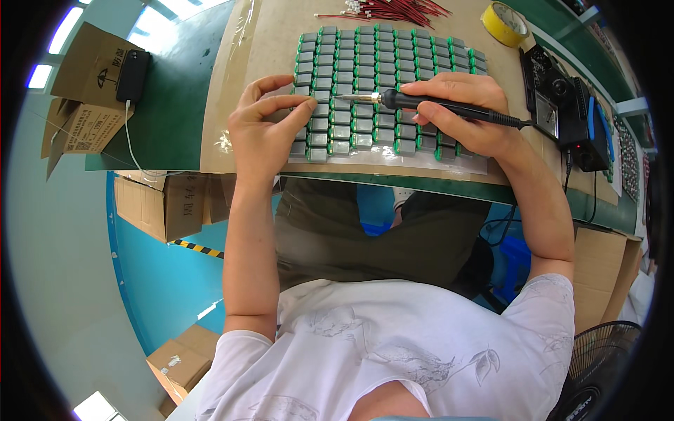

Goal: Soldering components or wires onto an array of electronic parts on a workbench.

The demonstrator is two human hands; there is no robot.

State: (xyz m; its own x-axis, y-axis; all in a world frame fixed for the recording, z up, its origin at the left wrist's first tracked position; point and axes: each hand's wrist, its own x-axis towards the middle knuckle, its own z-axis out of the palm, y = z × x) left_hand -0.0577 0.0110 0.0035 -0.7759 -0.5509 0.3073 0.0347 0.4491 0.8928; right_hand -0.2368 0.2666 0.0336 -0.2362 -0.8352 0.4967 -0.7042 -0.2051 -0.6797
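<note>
My right hand point(469, 109) is wrapped round the black handle of a soldering iron point(394, 99), whose metal tip points left. That tip is over the rows of small grey blocks with green edges point(361, 140), packed in a slanting grid on the table. Opposite the tip, my left hand point(265, 126) has its thumb and forefinger pinched together above the left side of the grid. Whatever lies in that pinch is too small to make out. Whether the tip touches a block I cannot tell.
Beyond the grid lies a pile of red wires point(400, 10) with white ends. A yellow tape roll point(505, 24) sits at the far right, near a black soldering station point(586, 130). To the left are an open carton point(95, 88) and a black device point(133, 76) with a white cable.
</note>
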